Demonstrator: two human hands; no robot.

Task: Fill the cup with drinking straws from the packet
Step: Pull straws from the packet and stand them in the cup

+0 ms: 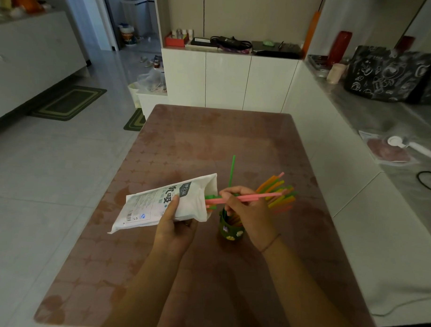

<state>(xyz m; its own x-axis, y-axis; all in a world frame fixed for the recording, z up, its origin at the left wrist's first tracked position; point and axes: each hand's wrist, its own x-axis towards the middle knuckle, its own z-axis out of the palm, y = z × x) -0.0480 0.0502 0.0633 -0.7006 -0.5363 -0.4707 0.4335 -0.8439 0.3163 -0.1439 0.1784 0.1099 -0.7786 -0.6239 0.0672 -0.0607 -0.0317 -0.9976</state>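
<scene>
My left hand [174,229] grips a white printed straw packet [164,203] above the table, its open mouth tilted up to the right. A few pink and green straw ends poke out of that mouth. My right hand [247,211] pinches a pink straw [262,196] lying almost level, one end still at the packet mouth. Below my right hand stands a small dark green cup [230,231] with stickers. Several orange, green, yellow and pink straws [278,192] fan out of it to the right, and one green straw [232,170] points straight up.
The table [210,143] has a brownish patterned cover. White cabinets [227,80] stand beyond its far edge. A white counter [391,135] runs along the right with a black bag [393,74] and a cable on it. Tiled floor with green mats lies to the left.
</scene>
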